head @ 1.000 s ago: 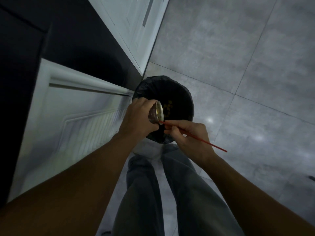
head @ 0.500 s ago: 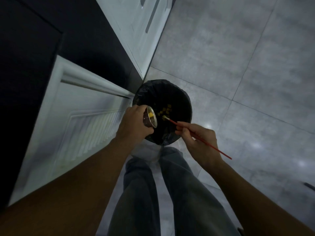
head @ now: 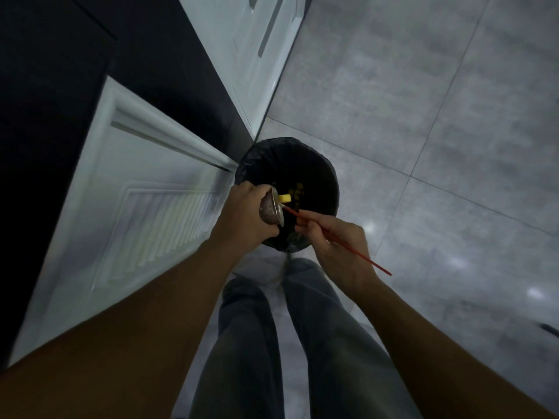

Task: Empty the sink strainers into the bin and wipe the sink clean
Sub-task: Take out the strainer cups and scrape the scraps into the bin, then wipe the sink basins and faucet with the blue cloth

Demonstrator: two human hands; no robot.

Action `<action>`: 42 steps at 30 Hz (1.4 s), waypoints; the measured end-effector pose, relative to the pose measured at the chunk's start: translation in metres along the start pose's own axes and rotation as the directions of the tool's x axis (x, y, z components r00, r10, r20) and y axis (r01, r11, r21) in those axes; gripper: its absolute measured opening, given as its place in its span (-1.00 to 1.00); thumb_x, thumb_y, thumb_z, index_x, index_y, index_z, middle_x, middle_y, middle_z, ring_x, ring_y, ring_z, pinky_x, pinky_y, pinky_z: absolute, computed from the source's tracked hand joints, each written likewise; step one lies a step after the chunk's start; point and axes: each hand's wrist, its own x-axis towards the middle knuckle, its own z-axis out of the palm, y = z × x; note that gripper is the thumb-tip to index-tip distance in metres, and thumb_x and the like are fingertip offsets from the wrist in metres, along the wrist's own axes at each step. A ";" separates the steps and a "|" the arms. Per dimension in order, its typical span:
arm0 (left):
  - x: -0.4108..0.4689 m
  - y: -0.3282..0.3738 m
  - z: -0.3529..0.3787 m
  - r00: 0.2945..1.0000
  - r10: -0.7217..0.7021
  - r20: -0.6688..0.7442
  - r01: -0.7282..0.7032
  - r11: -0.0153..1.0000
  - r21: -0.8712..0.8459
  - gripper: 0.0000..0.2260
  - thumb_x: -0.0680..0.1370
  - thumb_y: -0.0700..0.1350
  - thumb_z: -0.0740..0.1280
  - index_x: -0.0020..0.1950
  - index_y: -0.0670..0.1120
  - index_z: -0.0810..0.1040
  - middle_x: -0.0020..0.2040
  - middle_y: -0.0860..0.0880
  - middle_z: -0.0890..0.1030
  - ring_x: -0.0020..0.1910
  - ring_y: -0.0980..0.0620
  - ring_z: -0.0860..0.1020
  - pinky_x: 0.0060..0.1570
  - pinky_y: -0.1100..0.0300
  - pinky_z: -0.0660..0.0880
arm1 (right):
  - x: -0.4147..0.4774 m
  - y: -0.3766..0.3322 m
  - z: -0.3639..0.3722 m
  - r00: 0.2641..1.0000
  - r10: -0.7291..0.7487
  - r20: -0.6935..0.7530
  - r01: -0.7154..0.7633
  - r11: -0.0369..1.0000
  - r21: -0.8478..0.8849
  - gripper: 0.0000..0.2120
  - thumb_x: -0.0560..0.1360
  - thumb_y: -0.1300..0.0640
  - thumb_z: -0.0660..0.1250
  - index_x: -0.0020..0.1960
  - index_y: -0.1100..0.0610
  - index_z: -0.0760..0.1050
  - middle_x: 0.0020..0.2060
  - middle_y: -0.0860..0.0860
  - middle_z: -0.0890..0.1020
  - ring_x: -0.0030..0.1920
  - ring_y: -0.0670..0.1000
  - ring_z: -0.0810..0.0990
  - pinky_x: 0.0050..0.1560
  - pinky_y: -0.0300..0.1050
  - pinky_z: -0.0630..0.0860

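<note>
A round bin (head: 328,179) lined with a black bag stands on the floor in front of my legs, with yellow scraps (head: 298,189) inside it. My left hand (head: 242,216) grips a metal sink strainer (head: 270,208), tipped on its side over the bin's near rim. A yellow piece (head: 284,198) sits at the strainer's mouth. My right hand (head: 335,240) pinches a thin red stick (head: 357,252) whose tip reaches into the strainer's opening.
An open white cabinet door (head: 136,213) with slats stands to the left, touching the bin's side. More white cabinet fronts (head: 257,55) run along the top. Grey tiled floor (head: 438,131) spreads to the right. My legs in grey trousers (head: 272,343) fill the bottom.
The red stick's tip has moved back to the strainer's mouth, after being held a little away from it. A yellow piece now shows at the strainer's rim.
</note>
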 end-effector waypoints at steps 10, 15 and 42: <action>-0.018 0.005 -0.008 0.998 -0.045 -0.051 0.042 0.997 -0.057 -0.39 0.30 -0.18 0.58 0.32 -0.11 0.48 0.19 -0.11 0.55 0.20 -0.11 0.51 0.13 -0.06 0.57 | -0.017 -0.007 -0.029 0.996 0.048 -0.081 -0.054 0.996 -0.070 -0.77 0.62 0.27 0.28 0.20 0.15 0.65 0.02 0.00 0.73 0.01 -0.26 0.69 0.06 -0.41 0.56; -0.044 0.020 -0.036 0.990 -0.093 -0.108 0.080 0.989 -0.124 -0.34 0.29 -0.14 0.59 0.34 -0.04 0.44 0.21 -0.09 0.54 0.19 -0.08 0.54 0.11 -0.01 0.60 | -0.023 -0.043 -0.044 0.988 0.033 -0.151 -0.045 0.996 -0.080 -0.78 0.61 0.25 0.30 0.16 0.14 0.68 0.00 0.00 0.75 -0.02 -0.20 0.71 0.09 -0.29 0.62; -0.313 0.036 -0.257 0.464 -0.312 -0.829 -0.179 0.884 -0.432 -0.28 0.23 0.03 0.57 0.33 0.17 0.35 0.23 0.13 0.50 0.25 -0.02 0.52 0.23 -0.13 0.51 | -0.096 -0.368 0.056 0.701 -0.709 0.075 0.712 0.701 -0.035 -0.62 0.46 0.30 0.22 0.18 0.13 0.66 0.01 -0.04 0.70 0.04 -0.06 0.68 0.07 -0.05 0.62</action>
